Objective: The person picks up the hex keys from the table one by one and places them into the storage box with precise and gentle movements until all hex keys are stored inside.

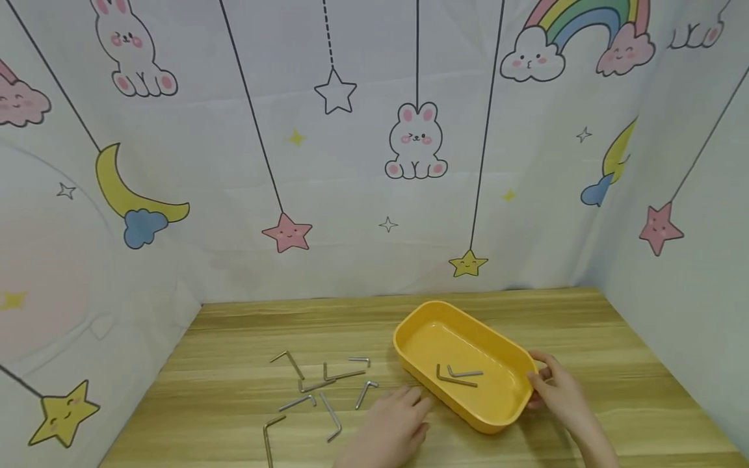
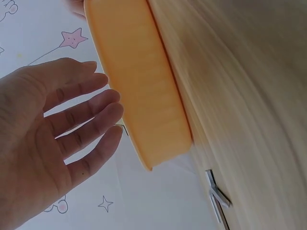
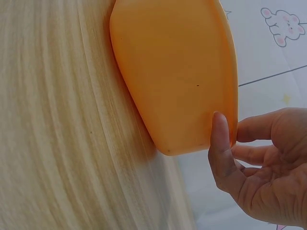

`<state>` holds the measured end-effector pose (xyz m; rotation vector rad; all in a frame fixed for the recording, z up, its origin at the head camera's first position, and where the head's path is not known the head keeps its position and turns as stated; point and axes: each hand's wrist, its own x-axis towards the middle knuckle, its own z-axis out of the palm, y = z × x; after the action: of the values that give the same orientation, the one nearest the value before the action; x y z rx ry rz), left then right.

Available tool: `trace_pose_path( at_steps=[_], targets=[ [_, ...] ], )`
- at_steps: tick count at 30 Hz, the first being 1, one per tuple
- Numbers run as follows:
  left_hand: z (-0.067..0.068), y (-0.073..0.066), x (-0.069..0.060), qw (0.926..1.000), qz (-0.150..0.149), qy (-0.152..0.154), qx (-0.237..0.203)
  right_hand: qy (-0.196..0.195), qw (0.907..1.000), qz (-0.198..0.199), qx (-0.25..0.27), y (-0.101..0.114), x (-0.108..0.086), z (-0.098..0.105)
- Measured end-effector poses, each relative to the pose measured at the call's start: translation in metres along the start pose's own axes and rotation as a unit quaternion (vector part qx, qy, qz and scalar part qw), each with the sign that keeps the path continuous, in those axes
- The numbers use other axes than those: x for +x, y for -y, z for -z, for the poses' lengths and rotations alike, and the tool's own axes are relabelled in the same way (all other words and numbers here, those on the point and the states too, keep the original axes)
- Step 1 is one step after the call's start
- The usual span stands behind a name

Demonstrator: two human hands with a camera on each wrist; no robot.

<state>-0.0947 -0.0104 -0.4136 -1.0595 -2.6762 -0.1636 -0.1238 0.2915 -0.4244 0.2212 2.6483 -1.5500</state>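
A yellow plastic tray [image 1: 468, 406] stands on the table, set at a slant, with a bronze hex key [image 1: 456, 380] and a silver hex key [image 1: 466, 374] inside. My right hand [image 1: 558, 390] grips the tray's right end; in the right wrist view its thumb [image 3: 220, 132] lies against the outer wall. Close to the tray's near long side is my left hand [image 1: 389, 426], fingers loosely bent and nothing held. The left wrist view has its fingertips near the tray wall [image 2: 139, 81]; whether they touch I cannot tell. Several loose hex keys [image 1: 297, 402] lie left of the tray.
The wooden table [image 1: 234, 338] meets a pale cloth backdrop [image 1: 351, 260] printed with rabbits, stars and clouds at the back and both sides. A bronze hex key [image 1: 267, 439] lies near the front, partly out of frame.
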Motion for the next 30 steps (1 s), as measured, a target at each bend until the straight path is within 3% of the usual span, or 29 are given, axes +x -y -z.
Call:
trace_pose_path(
  at_steps=[9,15,25,30],
  targets=[
    [0.006,0.006,-0.012,0.9995,0.021,0.007,-0.024,0.004,1.0,0.003,0.004,-0.002,0.0,0.001],
    [0.006,0.016,-0.019,0.9988,0.029,-0.036,-0.016,0.008,1.0,0.0,0.006,-0.003,0.0,0.001],
    [0.012,0.032,-0.034,0.996,0.083,-0.016,-0.03,0.004,0.9999,0.007,0.007,-0.001,-0.001,0.0],
    [0.014,0.037,-0.041,0.9927,0.115,-0.022,-0.028,0.006,0.9999,0.004,0.01,-0.001,-0.001,0.0]
  ],
)
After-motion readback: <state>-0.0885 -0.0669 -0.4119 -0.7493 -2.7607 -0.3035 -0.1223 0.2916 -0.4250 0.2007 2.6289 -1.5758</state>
